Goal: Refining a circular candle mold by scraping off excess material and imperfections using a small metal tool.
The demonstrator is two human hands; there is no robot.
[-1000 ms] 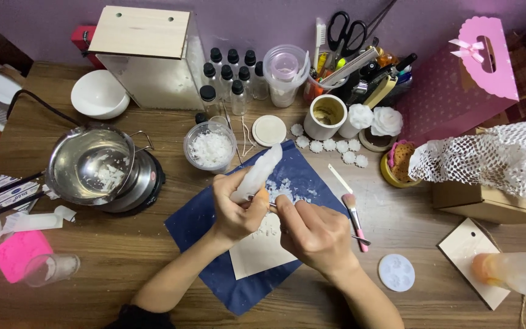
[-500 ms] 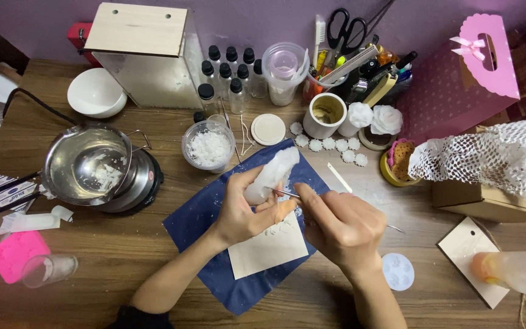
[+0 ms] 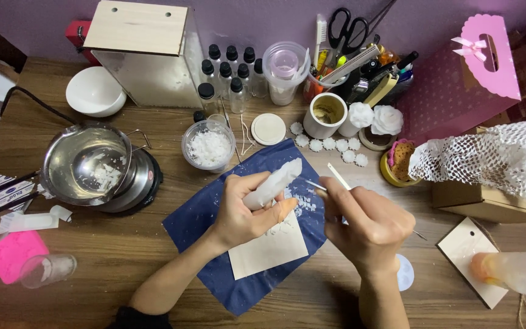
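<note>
My left hand [image 3: 245, 213] grips a long white wax piece [image 3: 275, 181], held tilted above a dark blue cloth [image 3: 214, 244]. My right hand [image 3: 366, 228] pinches a thin metal tool [image 3: 315, 185] whose tip touches the side of the wax piece. White wax shavings [image 3: 299, 204] lie on the cloth and on the pale square card [image 3: 269, 250] beneath my hands.
A steel pot [image 3: 86, 164] with wax bits sits on a small burner at the left. A clear cup of wax flakes [image 3: 209, 146], small dark-capped bottles [image 3: 229, 76], a wooden box [image 3: 144, 49], a tool holder with scissors [image 3: 351, 55], white wax flowers [image 3: 330, 145] and a pink gift bag [image 3: 470, 73] stand behind.
My right hand has moved right and down, drawing the thin tool along the wax piece. My left hand has lowered and tilted the wax piece slightly. More shavings lie on the cloth.
</note>
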